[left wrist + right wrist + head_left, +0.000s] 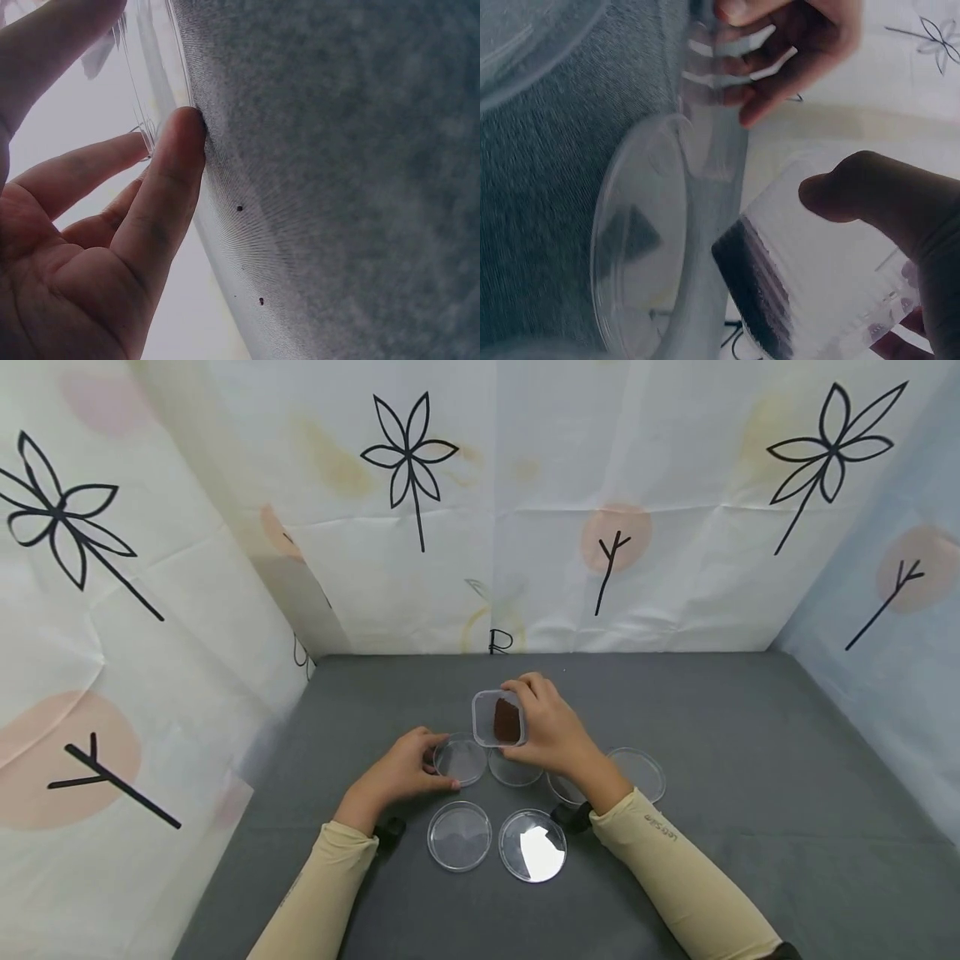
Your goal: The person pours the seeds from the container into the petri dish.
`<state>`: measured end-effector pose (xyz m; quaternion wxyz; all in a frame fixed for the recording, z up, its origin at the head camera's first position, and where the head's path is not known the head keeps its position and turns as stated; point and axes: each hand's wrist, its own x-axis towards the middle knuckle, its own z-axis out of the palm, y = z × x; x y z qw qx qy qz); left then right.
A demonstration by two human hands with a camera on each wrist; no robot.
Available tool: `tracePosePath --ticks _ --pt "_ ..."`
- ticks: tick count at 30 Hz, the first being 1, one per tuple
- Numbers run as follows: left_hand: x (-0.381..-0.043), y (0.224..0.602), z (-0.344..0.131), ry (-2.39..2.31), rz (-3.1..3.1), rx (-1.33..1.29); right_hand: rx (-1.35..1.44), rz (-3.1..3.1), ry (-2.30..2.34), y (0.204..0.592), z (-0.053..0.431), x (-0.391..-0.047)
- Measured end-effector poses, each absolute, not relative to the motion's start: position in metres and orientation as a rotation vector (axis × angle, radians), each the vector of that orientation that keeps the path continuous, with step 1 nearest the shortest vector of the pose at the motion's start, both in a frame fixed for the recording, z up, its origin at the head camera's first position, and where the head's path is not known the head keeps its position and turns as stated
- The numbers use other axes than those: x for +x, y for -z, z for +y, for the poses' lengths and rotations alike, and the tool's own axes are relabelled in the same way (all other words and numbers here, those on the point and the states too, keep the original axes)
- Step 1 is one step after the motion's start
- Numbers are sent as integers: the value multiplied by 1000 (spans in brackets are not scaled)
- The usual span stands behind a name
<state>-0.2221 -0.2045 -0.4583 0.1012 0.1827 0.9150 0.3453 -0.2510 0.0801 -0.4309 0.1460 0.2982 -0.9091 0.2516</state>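
My left hand (pixel 397 770) grips a clear petri dish (pixel 461 760) at its left side, fingers at the far rim and thumb at the near rim. The left wrist view shows fingertips against the wall of that dish (pixel 160 67). My right hand (pixel 557 731) holds a small, square-sided clear plastic container (pixel 483 717), raised and tilted above the dishes. Dark brown granular material (pixel 507 721) lies along one side inside it, also visible in the right wrist view as a dark band (pixel 754 281). Just below the container is another petri dish (pixel 517 772), partly covered from above.
Nearer me lie two petri dishes, one on the left (pixel 459 836) and a glare-lit one (pixel 532 846). To the right, two more dishes (pixel 639 774) are partly behind my right wrist. Grey cloth (pixel 750 760) covers the table; printed white sheets (pixel 555 460) stand around it.
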Motion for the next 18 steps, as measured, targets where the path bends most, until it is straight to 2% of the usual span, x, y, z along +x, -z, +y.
tracePosePath --ticks 18 --pt "-221 456 -202 -1033 2681 512 1150 -2368 -268 437 46 -252"
